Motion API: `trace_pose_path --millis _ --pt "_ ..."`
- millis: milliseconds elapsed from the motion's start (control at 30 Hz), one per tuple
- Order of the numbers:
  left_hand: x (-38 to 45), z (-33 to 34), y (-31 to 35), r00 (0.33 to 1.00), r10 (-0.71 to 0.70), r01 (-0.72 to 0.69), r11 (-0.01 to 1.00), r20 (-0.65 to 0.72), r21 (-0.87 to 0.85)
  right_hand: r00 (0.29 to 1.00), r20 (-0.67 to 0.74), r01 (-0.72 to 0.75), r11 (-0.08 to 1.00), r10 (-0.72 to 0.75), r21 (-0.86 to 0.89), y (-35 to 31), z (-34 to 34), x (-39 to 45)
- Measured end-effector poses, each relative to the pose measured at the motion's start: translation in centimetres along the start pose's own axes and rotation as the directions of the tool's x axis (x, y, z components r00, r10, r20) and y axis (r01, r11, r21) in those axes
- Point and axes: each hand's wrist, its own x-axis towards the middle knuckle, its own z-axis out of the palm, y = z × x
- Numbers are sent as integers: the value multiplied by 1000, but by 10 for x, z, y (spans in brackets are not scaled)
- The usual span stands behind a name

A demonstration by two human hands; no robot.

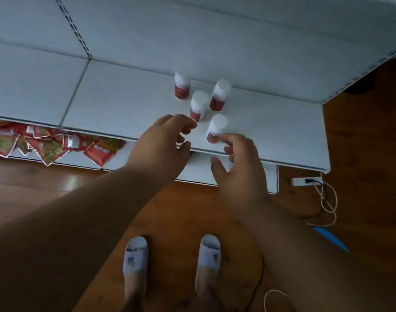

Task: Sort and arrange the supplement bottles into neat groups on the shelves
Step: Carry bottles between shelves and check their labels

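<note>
Standing upright on the white shelf [271, 122] are four bottles, each with a white cap and a red label, loosely clustered right of the shelf's middle. From my feed, the back bottle [182, 83] sits farthest in, the right bottle [219, 94] beside it, the middle bottle [199, 105] just in front of those two, and the front bottle [216, 128] nearest the shelf edge.

My left hand [163, 140] reaches over the shelf lip with its fingers loosely curled, the tips near the base of the middle bottle; I hold nothing in it. My right hand [239, 158] is spread, fingers [228, 139] curving up by the lower side of the front bottle. The picture is blurred there, so I cannot tell whether they touch it, but they do not look wrapped round it.

Below the shelf, at left, red packets [46, 145] lie jumbled on a lower tier. Beneath that is a wooden floor [35, 188], my two feet in white slippers [135, 255], and at right a power strip [305, 181] with a pale cord [327, 203] looped beside it.
</note>
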Motion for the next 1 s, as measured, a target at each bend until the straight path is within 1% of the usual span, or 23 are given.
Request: trace_pose_path --millis 100,167,233,300,333,400,433,500,567,600,700,800,900,1000 --pt "21 57 -29 999 -38 39 998 22 -41 998 -9 -63 998 64 25 50 28 20" --pt "37 92 -46 997 -62 66 995 43 -76 997 -9 -77 996 78 39 80 45 38" --pt "57 123 -59 992 -109 118 978 61 -171 997 1 -76 993 76 94 108 62 61" --pt "77 145 -65 979 -185 201 939 84 -280 995 57 -89 982 80 169 128 78 85" --pt "88 154 -66 979 -189 204 936 80 -287 993 93 -84 979 68 187 134 84 96" --pt "104 166 -68 988 -154 156 952 29 -263 991 130 -28 983 4 184 139 94 111" --pt "108 167 -67 990 -144 136 955 -9 -264 992 120 6 984 -28 177 139 96 115" --pt "107 166 -64 985 -168 151 951 -42 -271 996 66 44 988 -54 150 135 95 113" --pt "89 156 -62 980 -198 182 943 -32 -279 998 34 44 991 -49 130 125 89 98" --pt "77 146 -61 977 -215 202 932 -10 -300 998 40 42 989 -48 140 117 84 87" --pt "26 105 -54 960 -273 277 885 63 -374 987 144 43 983 -70 181 79 61 45" --pt "-32 45 -36 940 -322 338 826 114 -451 961 249 57 970 -117 238 25 28 5" --pt "-83 -24 -14 926 -338 374 751 170 -543 935 312 83 958 -170 273 -38 -10 -25" --pt "-125 -91 9 935 -329 338 714 133 -613 895 364 145 939 -259 311 -105 -40 -45"
